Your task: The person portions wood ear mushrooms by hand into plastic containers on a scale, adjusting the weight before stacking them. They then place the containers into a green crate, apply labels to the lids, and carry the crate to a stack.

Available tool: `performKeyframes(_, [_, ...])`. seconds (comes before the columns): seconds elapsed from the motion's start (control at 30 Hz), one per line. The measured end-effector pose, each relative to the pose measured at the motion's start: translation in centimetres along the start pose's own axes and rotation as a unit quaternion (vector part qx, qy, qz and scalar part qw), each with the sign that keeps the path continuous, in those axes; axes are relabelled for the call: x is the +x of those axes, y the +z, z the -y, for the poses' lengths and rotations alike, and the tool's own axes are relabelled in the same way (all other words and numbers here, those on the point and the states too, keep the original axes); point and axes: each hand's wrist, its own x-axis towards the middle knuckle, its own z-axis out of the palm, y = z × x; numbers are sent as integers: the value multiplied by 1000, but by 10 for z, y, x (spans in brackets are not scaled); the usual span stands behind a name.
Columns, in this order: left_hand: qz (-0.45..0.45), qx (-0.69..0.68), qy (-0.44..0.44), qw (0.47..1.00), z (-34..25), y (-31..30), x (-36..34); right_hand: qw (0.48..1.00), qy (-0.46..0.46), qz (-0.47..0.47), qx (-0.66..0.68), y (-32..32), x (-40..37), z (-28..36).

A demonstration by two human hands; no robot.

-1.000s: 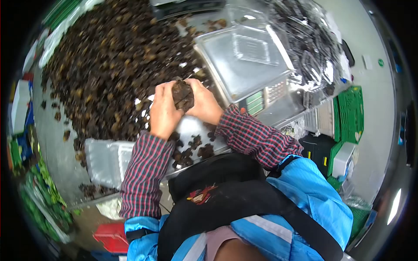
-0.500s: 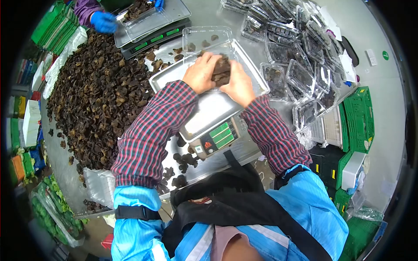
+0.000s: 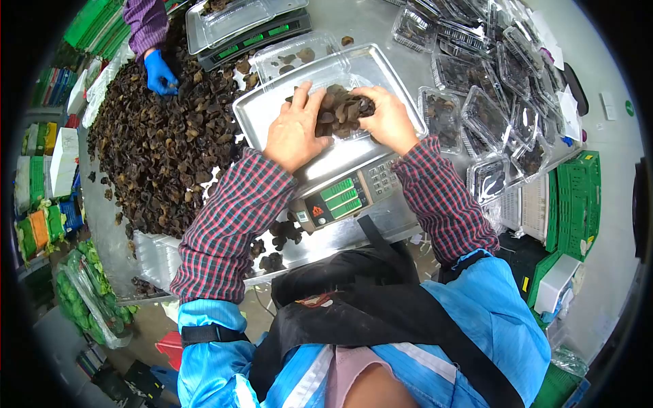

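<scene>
Over the metal tray [image 3: 258,121] on the scale [image 3: 340,199], my two hands surround a clump of dark brown fungus pieces [image 3: 338,112]. My left hand [image 3: 294,132] rests against the clump's left side, fingers apart and pointing up. On the right side my right hand [image 3: 391,121] has its thumb and curled fingers round the clump's edge. Part of a clear plastic box shows beneath the pieces. A clear lid [image 3: 266,62] with a few pieces on it overlaps the tray's upper left edge.
A big heap of fungus [image 3: 163,146] covers the left side. Filled clear boxes [image 3: 486,115] are piled at the right. A co-worker's blue-gloved hand [image 3: 160,73] reaches into the heap. A second scale [image 3: 255,41] stands at the top. Green crates [image 3: 578,204] are at the right.
My hands have spread apart and lowered around the clump, which looks wider and looser. The co-worker's gloved hand has moved from beside the second scale down to the heap. The view has shifted slightly.
</scene>
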Motion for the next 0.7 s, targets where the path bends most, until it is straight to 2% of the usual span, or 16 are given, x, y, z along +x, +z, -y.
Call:
performKeyframes(0.03, [-11,0,-15,1000,-3,-3,-6,999,7,-15,38,-1,-1,-2])
performKeyframes(0.07, [-47,-9,-4,999,0,-5,-12,987,81,15,139,-4,-2,-3])
performKeyframes(0.1, [-48,-10,-4,999,4,-8,-19,981,74,5,182,-5,1,-1])
performKeyframes(0.17, [-160,-63,32,985,13,-15,-34,981,109,-14,157,-17,-6,5])
performKeyframes(0.2, [-165,-175,8,971,19,-16,-44,975,112,-31,190,-19,-10,8])
performKeyframes(0.23, [-123,-290,-46,948,20,-22,-57,975,113,-32,187,-19,-14,16])
performKeyframes(0.3, [-74,-552,-91,826,30,-19,-88,991,-71,-72,89,-13,-25,42])
performKeyframes(0.33, [-40,-630,-99,769,43,-9,-105,990,-99,-51,89,-10,-33,67])
performKeyframes(0.37, [-14,-712,-115,693,46,0,-123,988,-126,-30,88,0,-42,94])
performKeyframes(0.43, [26,-839,-87,536,52,16,-156,977,-185,63,80,40,-63,123])
performKeyframes(0.5, [20,-867,-143,477,64,29,-191,968,-175,164,68,92,-89,145])
performKeyframes(0.53, [-7,-865,-220,451,84,47,-209,965,-147,205,67,118,-98,151])
performKeyframes(0.57, [3,-834,-243,496,96,52,-223,959,-120,249,67,141,-106,155])
performKeyframes(0.63, [11,-845,-307,438,122,61,-247,949,-27,296,108,176,-118,160])
performKeyframes(0.7, [-27,-775,-356,522,136,56,-267,933,-31,335,129,195,-127,162])
